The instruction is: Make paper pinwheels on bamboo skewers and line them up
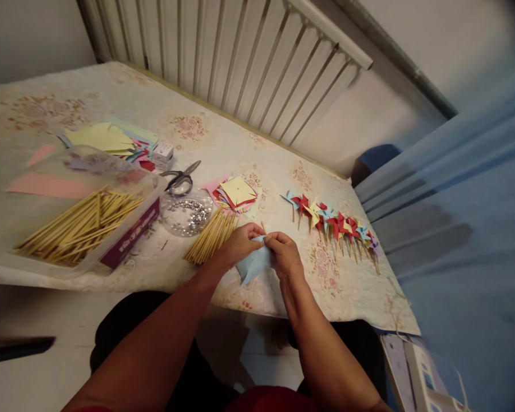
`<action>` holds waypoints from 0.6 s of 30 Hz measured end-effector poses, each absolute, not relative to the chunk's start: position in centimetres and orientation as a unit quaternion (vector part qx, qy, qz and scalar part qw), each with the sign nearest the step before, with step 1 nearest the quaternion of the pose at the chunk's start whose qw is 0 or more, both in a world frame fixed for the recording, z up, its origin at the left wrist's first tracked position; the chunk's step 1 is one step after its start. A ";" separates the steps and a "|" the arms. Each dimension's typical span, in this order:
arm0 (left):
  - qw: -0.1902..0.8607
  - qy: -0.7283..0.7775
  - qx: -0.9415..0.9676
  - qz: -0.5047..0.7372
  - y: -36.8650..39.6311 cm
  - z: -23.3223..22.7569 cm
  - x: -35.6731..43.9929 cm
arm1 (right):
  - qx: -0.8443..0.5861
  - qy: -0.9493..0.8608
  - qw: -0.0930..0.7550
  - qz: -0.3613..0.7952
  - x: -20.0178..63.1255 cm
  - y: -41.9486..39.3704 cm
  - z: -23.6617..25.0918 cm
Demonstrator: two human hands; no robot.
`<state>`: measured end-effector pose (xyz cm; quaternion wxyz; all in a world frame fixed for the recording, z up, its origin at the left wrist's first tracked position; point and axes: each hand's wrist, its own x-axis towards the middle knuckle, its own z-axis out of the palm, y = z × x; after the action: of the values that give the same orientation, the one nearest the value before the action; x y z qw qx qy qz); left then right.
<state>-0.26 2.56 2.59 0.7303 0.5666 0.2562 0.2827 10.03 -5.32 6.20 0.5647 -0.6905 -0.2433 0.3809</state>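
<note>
Between my two hands is a light blue paper pinwheel (257, 264), its points partly folded. My left hand (242, 243) pinches the paper near its top. From the other side, my right hand (285, 252) pinches it close to the left fingertips. A stick end shows just above the fingers; whether it joins the paper is hidden. Left of my hands lies a bundle of thin wooden sticks (208, 237). Behind that is a stack of cut paper squares (238, 192), a yellow one on top.
A clear plastic box (86, 260) of sticks stands at left. Near it are a dish of metal pins (187, 217), scissors (181, 178), a small white box (162, 153) and coloured paper sheets (98, 137). Finished pinwheels (335, 220) lie in a row at right, near a blue curtain (463, 229).
</note>
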 end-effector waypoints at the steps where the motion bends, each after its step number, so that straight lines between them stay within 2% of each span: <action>1: 0.729 0.254 0.570 0.281 2.6 2.5 -0.2 | -0.691 -0.244 0.566 0.378 10.0 -5.3 6.2; 18: 0.728 0.263 0.571 0.275 2.8 2.0 0.0 | -0.681 -0.285 0.579 0.346 10.7 -5.8 5.2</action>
<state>0.03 2.79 2.03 0.7275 0.5711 0.2629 0.2747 10.66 -5.82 5.24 0.5792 -0.6811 -0.2849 0.3455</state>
